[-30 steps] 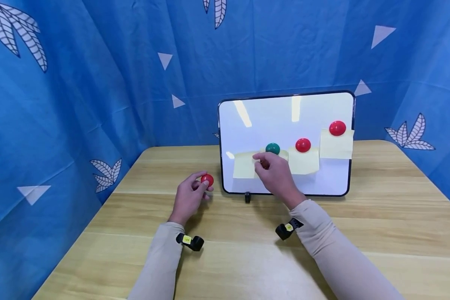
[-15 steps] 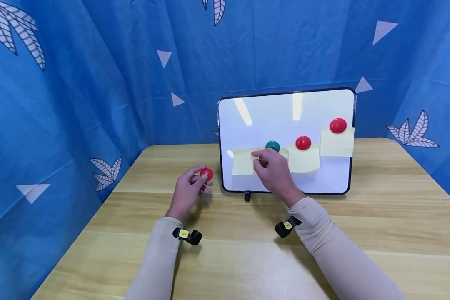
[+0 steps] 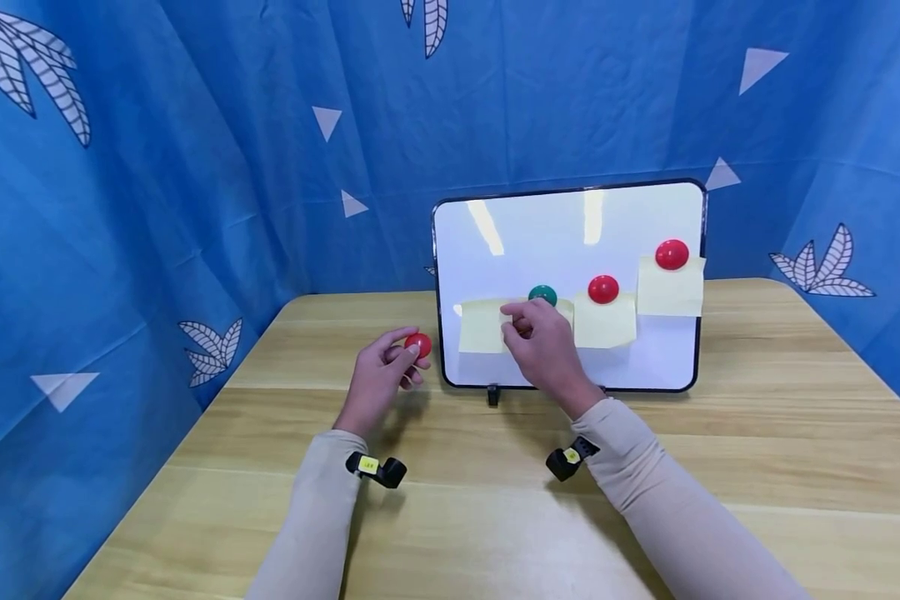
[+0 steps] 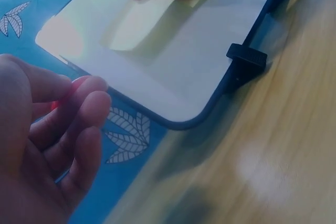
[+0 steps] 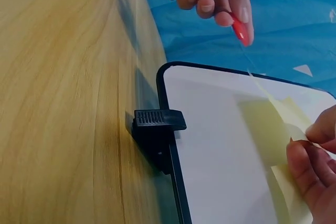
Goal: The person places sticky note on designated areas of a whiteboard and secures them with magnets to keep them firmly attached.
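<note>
In the head view, my left hand [image 3: 378, 375] pinches a round red magnet [image 3: 418, 344] between thumb and fingers, just left of the whiteboard [image 3: 510, 242]. The magnet's edge faces the board in the right wrist view. My right hand [image 3: 549, 350] is in front of the board and pinches a pale yellow sticky note [image 3: 480, 327] by its right side. The note bends away from the board in the left wrist view, its shadow falling on the white surface. Behind the right hand, a second sticky note [image 3: 566, 310] hangs under a green magnet [image 3: 542, 294], partly hidden.
Two more sticky notes hang farther right, one [image 3: 605, 323] under a red magnet [image 3: 603, 289], the other [image 3: 671, 287] higher under another red magnet [image 3: 672, 254]. Black clip feet [image 4: 247, 59] hold the board's lower edge on the wooden table [image 3: 465, 517]. A blue curtain [image 3: 390, 167] hangs behind.
My left hand has risen slightly with the red magnet. The held sticky note has shifted a little to the left, and my right hand stays at nearly the same spot.
</note>
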`<state>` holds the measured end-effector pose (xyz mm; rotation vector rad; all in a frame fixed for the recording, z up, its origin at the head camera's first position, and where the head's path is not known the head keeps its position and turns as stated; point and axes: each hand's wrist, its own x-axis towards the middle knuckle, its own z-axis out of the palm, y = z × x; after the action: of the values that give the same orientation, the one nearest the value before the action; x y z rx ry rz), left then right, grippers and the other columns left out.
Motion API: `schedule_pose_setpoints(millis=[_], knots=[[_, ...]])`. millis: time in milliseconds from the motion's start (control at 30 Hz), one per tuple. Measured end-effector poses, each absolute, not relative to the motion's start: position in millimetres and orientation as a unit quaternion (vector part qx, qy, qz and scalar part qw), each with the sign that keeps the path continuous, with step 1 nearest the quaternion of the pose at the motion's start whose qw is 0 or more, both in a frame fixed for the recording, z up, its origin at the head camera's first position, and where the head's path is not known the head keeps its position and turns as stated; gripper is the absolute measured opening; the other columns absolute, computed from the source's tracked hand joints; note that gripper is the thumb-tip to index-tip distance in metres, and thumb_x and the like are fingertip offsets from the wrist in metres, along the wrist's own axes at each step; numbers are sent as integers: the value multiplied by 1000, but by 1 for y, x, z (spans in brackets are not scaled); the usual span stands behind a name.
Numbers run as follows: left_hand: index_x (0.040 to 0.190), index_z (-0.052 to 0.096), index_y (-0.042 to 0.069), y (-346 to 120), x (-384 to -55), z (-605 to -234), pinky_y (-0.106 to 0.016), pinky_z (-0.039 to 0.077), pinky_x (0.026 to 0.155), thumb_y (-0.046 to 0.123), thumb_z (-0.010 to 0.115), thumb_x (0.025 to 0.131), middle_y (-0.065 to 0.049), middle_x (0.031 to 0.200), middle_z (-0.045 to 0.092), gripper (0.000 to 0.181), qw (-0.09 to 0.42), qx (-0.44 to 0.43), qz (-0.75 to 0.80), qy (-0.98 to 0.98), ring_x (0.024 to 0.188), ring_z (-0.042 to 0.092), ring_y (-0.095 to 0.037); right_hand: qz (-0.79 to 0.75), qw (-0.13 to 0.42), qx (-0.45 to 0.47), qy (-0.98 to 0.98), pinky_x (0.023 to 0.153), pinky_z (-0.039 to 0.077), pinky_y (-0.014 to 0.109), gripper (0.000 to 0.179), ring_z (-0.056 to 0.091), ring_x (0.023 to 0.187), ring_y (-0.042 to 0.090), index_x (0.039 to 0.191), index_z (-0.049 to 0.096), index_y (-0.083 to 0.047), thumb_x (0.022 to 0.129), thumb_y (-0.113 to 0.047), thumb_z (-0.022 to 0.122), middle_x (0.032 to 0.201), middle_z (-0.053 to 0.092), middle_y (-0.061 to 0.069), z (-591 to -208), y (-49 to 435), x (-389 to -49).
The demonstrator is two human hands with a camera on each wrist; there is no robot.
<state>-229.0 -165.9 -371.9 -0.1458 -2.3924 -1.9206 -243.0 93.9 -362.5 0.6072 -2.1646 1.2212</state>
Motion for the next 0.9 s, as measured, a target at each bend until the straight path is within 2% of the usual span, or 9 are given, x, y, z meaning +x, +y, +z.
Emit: schedule_pose_setpoints(millis=[133, 367, 533, 733, 800, 900], knots=[[135, 60, 21, -162, -230, -368, -48, 56, 78, 25, 62, 101, -20, 103, 71, 34, 34, -48, -627, -776, 77, 68, -28, 457, 293, 224, -809, 68, 57, 33, 21, 62, 77, 19, 111, 72, 4, 91, -1, 69, 93, 63, 10, -364, 93, -244], [136, 60, 17, -155, -234, -359, -31, 56, 65, 21, 62, 101, -21, 98, 71, 35, 51, -87, -606, -789, 70, 68, -25, 449, 309, 230, -806, 69, 57, 34, 27, 64, 79, 20, 117, 70, 6, 92, 3, 65, 100, 65, 15, -365, 93, -243], [136, 61, 15, -150, -238, -354, -33, 56, 64, 21, 63, 100, -17, 93, 72, 36, 61, -112, -601, -789, 70, 67, -30, 451, 308, 223, -807, 67, 56, 35, 23, 60, 77, 21, 113, 72, 5, 91, 4, 64, 96, 66, 14, -365, 93, -241], [137, 60, 11, -143, -240, -353, -37, 57, 66, 21, 65, 100, -19, 92, 72, 39, 61, -128, -620, -771, 69, 67, -33, 462, 293, 213, -810, 72, 58, 35, 19, 64, 81, 21, 109, 74, 4, 92, 2, 65, 101, 69, 13, -366, 94, -241], [137, 60, 12, -139, -239, -352, -37, 58, 67, 22, 65, 100, -17, 92, 72, 39, 63, -129, -626, -767, 71, 67, -36, 464, 290, 210, -810, 72, 58, 35, 20, 64, 81, 20, 110, 74, 4, 92, 2, 65, 103, 69, 13, -366, 93, -242], [137, 61, 15, -132, -240, -350, -41, 58, 69, 24, 65, 99, -13, 91, 73, 39, 64, -132, -627, -766, 71, 68, -35, 464, 289, 207, -811, 72, 58, 35, 22, 65, 82, 21, 112, 73, 4, 92, 1, 65, 104, 69, 14, -367, 93, -242]])
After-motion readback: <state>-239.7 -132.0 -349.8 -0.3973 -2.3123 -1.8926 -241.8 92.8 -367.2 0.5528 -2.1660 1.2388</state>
